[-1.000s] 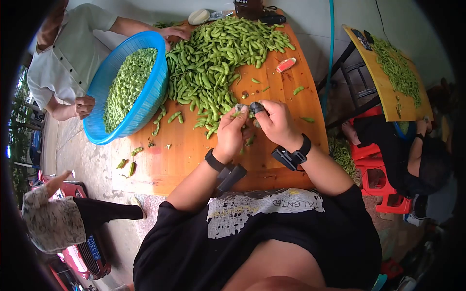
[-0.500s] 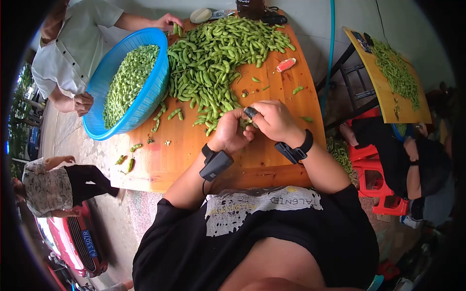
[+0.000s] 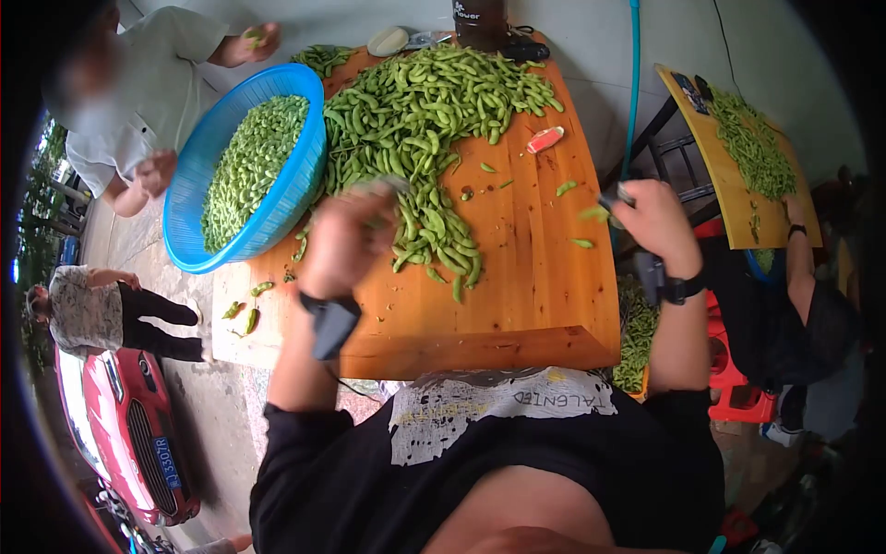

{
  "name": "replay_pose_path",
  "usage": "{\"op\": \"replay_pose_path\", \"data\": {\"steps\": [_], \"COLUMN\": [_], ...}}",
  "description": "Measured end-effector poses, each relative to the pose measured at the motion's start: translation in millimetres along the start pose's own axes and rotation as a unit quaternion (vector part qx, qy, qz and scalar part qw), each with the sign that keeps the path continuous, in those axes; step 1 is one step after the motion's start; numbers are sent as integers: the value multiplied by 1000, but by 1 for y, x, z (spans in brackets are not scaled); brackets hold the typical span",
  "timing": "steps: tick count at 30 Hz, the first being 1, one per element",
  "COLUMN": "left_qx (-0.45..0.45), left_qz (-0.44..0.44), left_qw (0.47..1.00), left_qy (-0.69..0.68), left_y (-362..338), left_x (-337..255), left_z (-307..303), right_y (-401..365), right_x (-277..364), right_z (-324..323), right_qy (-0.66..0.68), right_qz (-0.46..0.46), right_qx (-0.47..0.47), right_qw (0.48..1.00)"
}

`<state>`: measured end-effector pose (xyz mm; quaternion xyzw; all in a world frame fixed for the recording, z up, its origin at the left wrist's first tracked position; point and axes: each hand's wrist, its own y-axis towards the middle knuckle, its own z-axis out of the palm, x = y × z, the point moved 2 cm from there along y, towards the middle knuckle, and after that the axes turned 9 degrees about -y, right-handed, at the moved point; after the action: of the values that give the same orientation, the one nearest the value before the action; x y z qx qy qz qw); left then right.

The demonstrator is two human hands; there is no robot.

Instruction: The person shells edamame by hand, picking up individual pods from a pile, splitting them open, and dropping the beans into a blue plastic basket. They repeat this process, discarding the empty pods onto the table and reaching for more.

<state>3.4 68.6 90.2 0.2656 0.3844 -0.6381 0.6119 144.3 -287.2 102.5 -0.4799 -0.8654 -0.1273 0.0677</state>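
Green pods [image 3: 434,102] lie in a broad heap on the wooden table [image 3: 517,268], running from near the far edge to past its middle. The left hand [image 3: 346,235] is a blur above the heap's near left side, close to the blue basin [image 3: 293,196]; I cannot tell whether its fingers are spread or pinching. The right hand [image 3: 657,217] is just beyond the table's right edge, its dark-wrapped thumb pointing inward, with a blurred green piece [image 3: 593,213] by the tip; I cannot tell whether that is pinched or loose. The basin, at the left edge, holds many shelled beans [image 3: 254,171]. I see a red-and-white packet [image 3: 545,139] near the right edge and stray pods [image 3: 251,320] towards the near left corner. Beyond the basin, a co-worker [image 3: 138,138] in a light shirt has one hand raised, something green in it. Farther right, a second table [image 3: 738,222] carries more pods.
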Motion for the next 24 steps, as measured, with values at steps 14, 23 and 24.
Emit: {"op": "replay_pose_path", "data": {"steps": [14,23,24], "left_qx": [-232,-21,-19], "left_qz": [498,79,52], "left_qw": [572,922,927], "left_qy": [610,379,371], "left_y": [-1,22,24], "left_x": [-98,66,69], "left_z": [-34,22,23], "right_y": [116,33,27], "right_x": [86,110,113], "right_z": [135,80,73], "right_qy": [-65,411,412], "right_qz": [-145,-107,-90], "right_qx": [-59,169,172], "right_qw": [986,889,890]}}
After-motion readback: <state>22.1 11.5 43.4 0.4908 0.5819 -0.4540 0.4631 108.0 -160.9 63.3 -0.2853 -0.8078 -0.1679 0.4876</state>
